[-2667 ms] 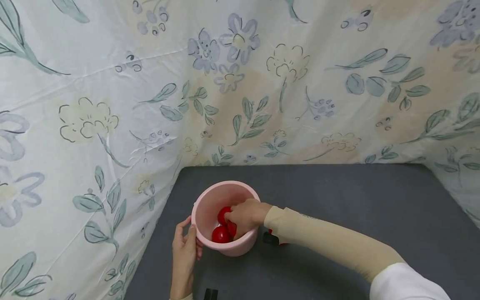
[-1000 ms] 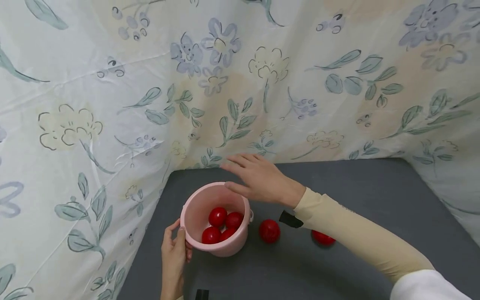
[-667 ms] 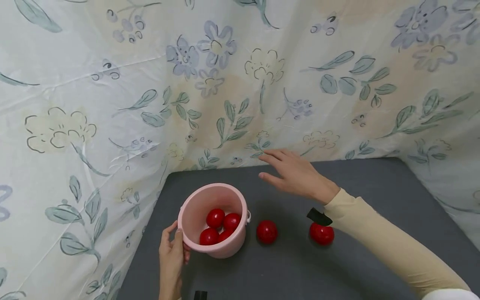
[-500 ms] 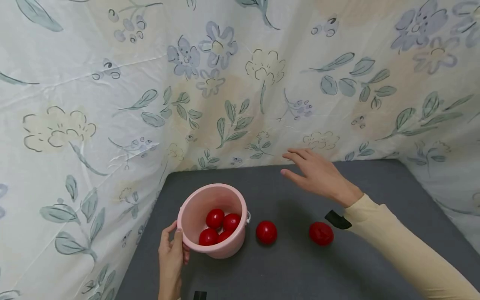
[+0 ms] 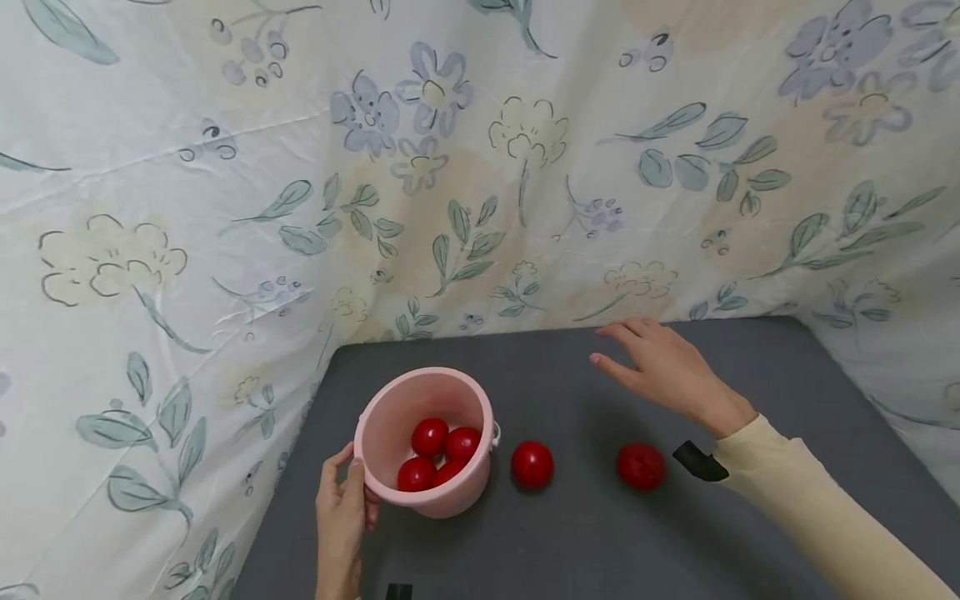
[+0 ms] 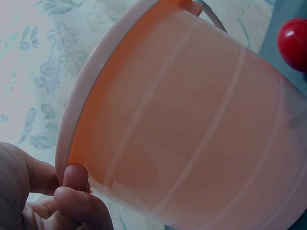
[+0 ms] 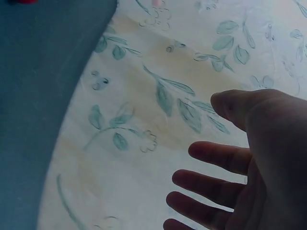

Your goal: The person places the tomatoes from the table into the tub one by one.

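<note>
A pink bucket (image 5: pixel 450 498) stands tilted slightly toward me on the dark table, with several shiny red balls (image 5: pixel 430 437) inside. My left hand (image 5: pixel 341 508) grips its rim at the left side; in the left wrist view the thumb and fingers (image 6: pixel 81 201) pinch the rim of the bucket (image 6: pixel 192 115). To the bucket's right lies one round red ball (image 5: pixel 532 465), and farther right a more uneven, oval red one (image 5: pixel 641 467). Behind and above that one, my right hand (image 5: pixel 667 367) hovers with spread, relaxed fingers, holding nothing.
The dark grey table (image 5: pixel 570 542) ends at the back and left against a floral cloth (image 5: pixel 525 167) hung like a wall. A white handle joint (image 5: pixel 496 435) sticks out from the bucket's right side. A black strap (image 5: pixel 701 461) sits at my right wrist.
My right hand has come out of the bucket and swung right over the table, uncovering the two loose red balls. My left hand keeps its grip on the rim.
</note>
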Tool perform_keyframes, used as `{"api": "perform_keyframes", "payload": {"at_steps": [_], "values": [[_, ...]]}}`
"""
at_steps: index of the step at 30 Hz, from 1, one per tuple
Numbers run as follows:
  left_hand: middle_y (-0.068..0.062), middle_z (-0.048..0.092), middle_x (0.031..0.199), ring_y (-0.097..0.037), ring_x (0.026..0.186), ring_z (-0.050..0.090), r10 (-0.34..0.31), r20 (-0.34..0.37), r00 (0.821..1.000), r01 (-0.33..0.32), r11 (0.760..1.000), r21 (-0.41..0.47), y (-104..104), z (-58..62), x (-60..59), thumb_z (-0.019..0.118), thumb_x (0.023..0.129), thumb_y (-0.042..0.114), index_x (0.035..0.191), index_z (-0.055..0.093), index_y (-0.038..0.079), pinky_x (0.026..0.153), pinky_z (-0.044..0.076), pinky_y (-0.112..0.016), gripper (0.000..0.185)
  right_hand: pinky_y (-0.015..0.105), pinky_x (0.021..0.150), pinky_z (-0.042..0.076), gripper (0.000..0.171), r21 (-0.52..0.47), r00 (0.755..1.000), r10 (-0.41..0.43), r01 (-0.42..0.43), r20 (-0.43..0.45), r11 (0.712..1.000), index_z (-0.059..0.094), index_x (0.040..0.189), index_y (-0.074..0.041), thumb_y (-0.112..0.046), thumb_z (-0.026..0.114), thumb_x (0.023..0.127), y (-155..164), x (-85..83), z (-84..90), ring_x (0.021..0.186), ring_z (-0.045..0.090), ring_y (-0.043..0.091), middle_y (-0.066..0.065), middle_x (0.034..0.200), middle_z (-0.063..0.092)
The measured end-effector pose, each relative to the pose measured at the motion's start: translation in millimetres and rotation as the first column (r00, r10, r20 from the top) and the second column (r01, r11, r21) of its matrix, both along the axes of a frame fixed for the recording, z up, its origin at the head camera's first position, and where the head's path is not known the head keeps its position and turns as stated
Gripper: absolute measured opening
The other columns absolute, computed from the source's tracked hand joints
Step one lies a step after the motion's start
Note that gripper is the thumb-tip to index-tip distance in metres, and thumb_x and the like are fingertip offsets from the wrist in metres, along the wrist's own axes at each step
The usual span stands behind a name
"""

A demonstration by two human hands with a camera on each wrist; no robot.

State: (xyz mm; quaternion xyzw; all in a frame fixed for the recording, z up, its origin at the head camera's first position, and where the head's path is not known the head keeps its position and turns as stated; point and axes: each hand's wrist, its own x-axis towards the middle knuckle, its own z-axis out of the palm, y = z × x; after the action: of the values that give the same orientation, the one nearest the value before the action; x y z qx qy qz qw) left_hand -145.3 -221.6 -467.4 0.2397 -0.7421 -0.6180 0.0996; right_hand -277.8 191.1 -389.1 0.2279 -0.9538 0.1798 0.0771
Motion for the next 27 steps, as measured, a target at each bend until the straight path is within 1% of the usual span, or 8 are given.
{"api": "perform_keyframes", "payload": {"at_steps": [9, 13, 16, 21, 24, 27], "values": [[0.005, 0.054, 0.060, -0.010, 0.043, 0.045, 0.001, 0.009, 1.000, -0.001, 1.000, -0.003, 1, 2.9, -2.0, 0.043, 0.108, 0.027, 0.146, 0.042, 0.015, 0.045, 0.041, -0.024, 0.040, 0.066, 0.100, 0.043, 0.050, -0.011, 0.998, 0.000, 0.001, 0.065, 1.000, 0.064, 0.134, -0.012, -0.048, 0.058, 0.101, 7, 16.2, -55.2, 0.129, 0.053, 0.042, 0.016, 0.142, 0.058], [0.005, 0.054, 0.060, -0.010, 0.043, 0.045, -0.013, 0.015, 1.000, 0.013, 1.000, -0.005, 0, 4.9, -3.2, 0.042, 0.108, 0.027, 0.146, 0.041, 0.015, 0.045, 0.040, -0.024, 0.040, 0.064, 0.100, 0.045, 0.049, -0.017, 0.992, -0.015, 0.018, 0.123, 1.000, 0.064, 0.134, -0.013, -0.048, 0.059, 0.100, 11, 22.3, -79.7, 0.129, 0.053, 0.041, 0.015, 0.142, 0.058], [0.005, 0.054, 0.060, -0.010, 0.043, 0.045, -0.013, 0.016, 1.000, 0.013, 1.000, -0.007, 0, 6.2, -4.3, 0.042, 0.109, 0.027, 0.147, 0.041, 0.015, 0.045, 0.041, -0.024, 0.040, 0.064, 0.100, 0.045, 0.053, -0.030, 0.987, -0.014, 0.019, 0.160, 0.999, 0.064, 0.134, -0.013, -0.052, 0.058, 0.099, 12, 26.1, -95.8, 0.129, 0.053, 0.041, 0.016, 0.144, 0.056], [0.004, 0.054, 0.060, -0.010, 0.043, 0.045, -0.005, 0.018, 1.000, 0.005, 1.000, -0.010, 0, 7.1, -6.5, 0.042, 0.109, 0.026, 0.147, 0.041, 0.015, 0.045, 0.041, -0.024, 0.040, 0.063, 0.098, 0.047, 0.060, -0.040, 0.983, -0.010, 0.017, 0.184, 0.999, 0.064, 0.134, -0.012, -0.059, 0.057, 0.097, 11, 30.3, -114.9, 0.129, 0.053, 0.042, 0.016, 0.145, 0.056], [0.004, 0.054, 0.060, -0.010, 0.043, 0.045, -0.002, 0.020, 1.000, 0.003, 1.000, -0.009, 1, 7.0, -8.1, 0.042, 0.109, 0.025, 0.146, 0.041, 0.015, 0.044, 0.040, -0.024, 0.039, 0.062, 0.095, 0.049, 0.059, -0.026, 0.981, -0.003, 0.009, 0.193, 1.000, 0.065, 0.132, -0.014, -0.059, 0.061, 0.094, 10, 33.7, -122.7, 0.127, 0.054, 0.041, 0.016, 0.143, 0.057], [0.004, 0.054, 0.059, -0.010, 0.043, 0.045, 0.000, 0.021, 1.000, 0.001, 1.000, -0.007, 2, 7.3, -9.7, 0.042, 0.109, 0.025, 0.146, 0.041, 0.016, 0.044, 0.040, -0.023, 0.039, 0.059, 0.090, 0.051, 0.055, -0.010, 0.977, 0.005, -0.003, 0.215, 1.000, 0.066, 0.130, -0.016, -0.055, 0.067, 0.091, 11, 36.5, -129.0, 0.125, 0.055, 0.040, 0.015, 0.142, 0.057]]}}
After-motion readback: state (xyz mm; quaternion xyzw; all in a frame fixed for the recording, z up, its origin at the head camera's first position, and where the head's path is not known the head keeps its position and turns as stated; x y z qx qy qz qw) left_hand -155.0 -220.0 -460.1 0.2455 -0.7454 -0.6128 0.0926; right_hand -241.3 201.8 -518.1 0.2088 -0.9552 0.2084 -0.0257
